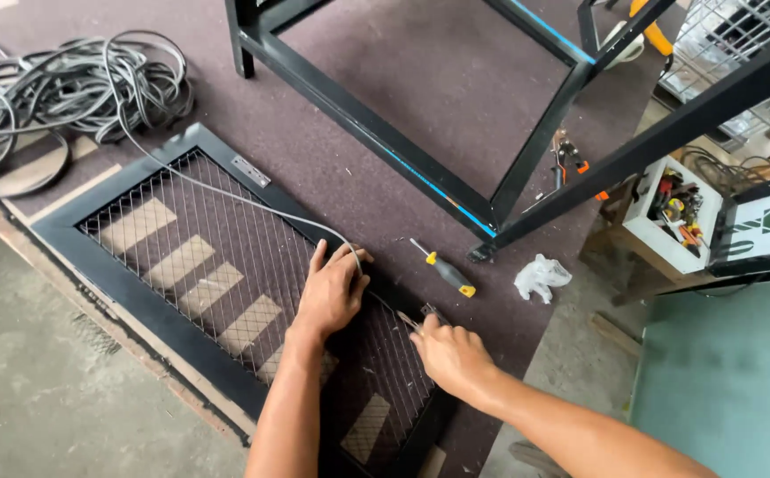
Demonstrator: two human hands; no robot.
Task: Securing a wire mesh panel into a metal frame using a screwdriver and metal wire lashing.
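A black metal frame [128, 283] filled with diamond wire mesh [216, 248] lies flat on a dark mat. My left hand [332, 288] presses flat on the frame's far edge, pinning a grey rubber strip [225, 196] that runs across the mesh from a coil. My right hand [451, 354] grips a small thin tool [410, 322] whose tip meets the frame edge just right of my left hand.
A tangled coil of grey strip [57, 88] lies at the far left. A yellow-and-black screwdriver [445, 270] and a crumpled white bag [540, 276] rest on the mat. A black steel stand [491, 133] rises behind, and a white box of tools [677, 212] sits right.
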